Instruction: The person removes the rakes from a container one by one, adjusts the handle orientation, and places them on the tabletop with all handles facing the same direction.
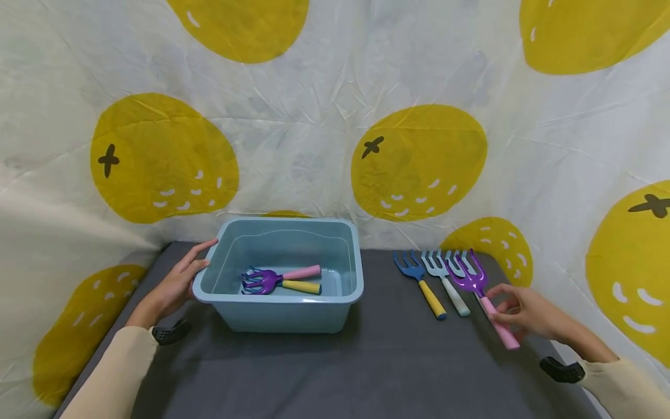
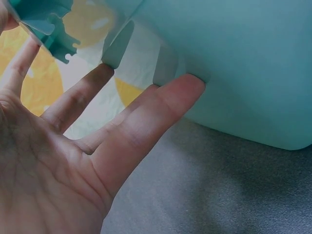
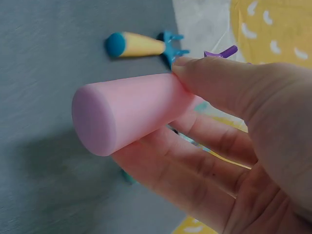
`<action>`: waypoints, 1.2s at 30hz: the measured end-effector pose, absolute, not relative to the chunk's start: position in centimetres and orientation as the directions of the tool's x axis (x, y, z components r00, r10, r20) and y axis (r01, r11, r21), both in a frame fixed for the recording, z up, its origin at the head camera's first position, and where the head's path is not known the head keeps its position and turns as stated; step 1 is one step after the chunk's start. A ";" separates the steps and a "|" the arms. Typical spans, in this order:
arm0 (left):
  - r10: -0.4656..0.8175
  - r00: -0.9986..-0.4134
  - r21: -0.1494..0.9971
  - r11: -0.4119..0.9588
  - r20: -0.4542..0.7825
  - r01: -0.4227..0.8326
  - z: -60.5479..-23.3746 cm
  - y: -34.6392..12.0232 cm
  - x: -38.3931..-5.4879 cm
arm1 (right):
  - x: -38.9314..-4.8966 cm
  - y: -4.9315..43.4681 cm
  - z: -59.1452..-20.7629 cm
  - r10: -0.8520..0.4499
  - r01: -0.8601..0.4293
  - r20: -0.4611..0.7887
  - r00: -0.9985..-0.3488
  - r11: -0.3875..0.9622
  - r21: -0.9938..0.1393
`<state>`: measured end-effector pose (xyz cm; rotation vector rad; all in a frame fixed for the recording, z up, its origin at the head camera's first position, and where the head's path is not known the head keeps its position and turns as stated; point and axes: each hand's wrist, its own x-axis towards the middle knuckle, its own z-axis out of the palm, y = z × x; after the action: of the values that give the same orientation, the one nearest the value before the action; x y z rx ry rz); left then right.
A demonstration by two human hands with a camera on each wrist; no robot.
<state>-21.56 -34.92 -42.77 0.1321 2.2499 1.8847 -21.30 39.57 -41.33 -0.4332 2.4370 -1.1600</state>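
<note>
My right hand (image 1: 534, 314) holds a purple hand rake by its pink handle (image 3: 131, 109), thumb on one side and fingers on the other. Its purple head (image 1: 473, 281) points to the back, overlapping light blue tines on the cloth. To its left lie a blue hand rake with a yellow handle (image 1: 431, 299) and a light blue rake with a pale handle (image 1: 456, 298). My left hand (image 1: 175, 285) touches the left side of the light blue plastic tub (image 1: 285, 316) near the rim, fingers extended. Inside the tub are a purple rake with a pink handle (image 1: 302, 272) and a yellow-handled rake (image 1: 302, 286).
Dark grey cloth (image 1: 356, 378) covers the table. Behind and beside it hangs a pale curtain (image 1: 298, 157) with large yellow fruit prints, close to the table's back edge. Each wrist wears a black device (image 1: 562, 370).
</note>
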 end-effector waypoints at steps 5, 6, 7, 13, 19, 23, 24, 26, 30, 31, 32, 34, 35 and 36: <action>0.193 -0.976 0.979 0.193 -0.098 -0.060 -42.7 -35.2 -21.4 | -19.6 41.0 -42.9 -0.425 -0.047 -0.259 -0.867 0.588 -0.808; 0.190 -0.977 0.979 0.195 -0.098 -0.060 -42.7 -35.3 -21.4 | -19.3 41.3 -43.2 -0.426 -0.040 -0.262 -0.866 0.582 -0.812; 0.190 -0.977 0.979 0.197 -0.096 -0.058 -42.7 -35.3 -21.3 | -18.9 41.5 -43.4 -0.426 -0.034 -0.265 -0.865 0.576 -0.817; 0.198 -0.976 0.977 0.207 -0.093 -0.051 -42.8 -35.5 -21.2 | -16.9 43.0 -44.7 -0.420 0.015 -0.298 -0.857 0.558 -0.829; 0.215 -0.973 0.979 0.199 -0.083 -0.040 -42.8 -35.6 -21.3 | -15.3 43.9 -46.1 -0.395 0.095 -0.358 -0.846 0.549 -0.831; 0.223 -0.971 0.980 0.195 -0.082 -0.038 -42.7 -35.6 -21.5 | -14.5 44.2 -46.9 -0.384 0.144 -0.402 -0.831 0.550 -0.822; 0.224 -0.971 0.980 0.193 -0.084 -0.040 -42.7 -35.6 -21.5 | -14.3 44.3 -47.1 -0.380 0.157 -0.412 -0.828 0.549 -0.821; 0.225 -0.970 0.980 0.192 -0.088 -0.044 -42.7 -35.6 -21.6 | -14.0 44.4 -47.3 -0.384 0.160 -0.414 -0.826 0.544 -0.824; 0.228 -0.969 0.980 0.194 -0.095 -0.051 -42.8 -35.6 -21.7 | -13.6 44.5 -47.4 -0.368 0.169 -0.420 -0.830 0.550 -0.818; 0.231 -0.968 0.979 0.195 -0.096 -0.051 -42.8 -35.5 -21.7 | -13.5 44.5 -47.4 -0.364 0.171 -0.421 -0.831 0.553 -0.816; 0.233 -0.968 0.979 0.196 -0.097 -0.051 -42.8 -35.5 -21.7 | -13.4 44.5 -47.4 -0.358 0.175 -0.425 -0.831 0.556 -0.812; 0.238 -0.967 0.980 0.192 -0.097 -0.051 -42.8 -35.5 -21.8 | -13.3 44.6 -47.4 -0.347 0.178 -0.431 -0.833 0.569 -0.803; 0.238 -0.967 0.980 0.192 -0.096 -0.050 -42.8 -35.5 -21.8 | -13.2 44.6 -47.4 -0.341 0.183 -0.437 -0.832 0.575 -0.797; 0.238 -0.966 0.980 0.191 -0.096 -0.051 -42.8 -35.4 -21.8 | -13.2 44.6 -47.4 -0.341 0.185 -0.441 -0.830 0.578 -0.795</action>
<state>-21.77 -35.45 -42.82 0.1804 2.2376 1.8561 -13.20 44.60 -47.41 -0.1240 2.2449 -1.2199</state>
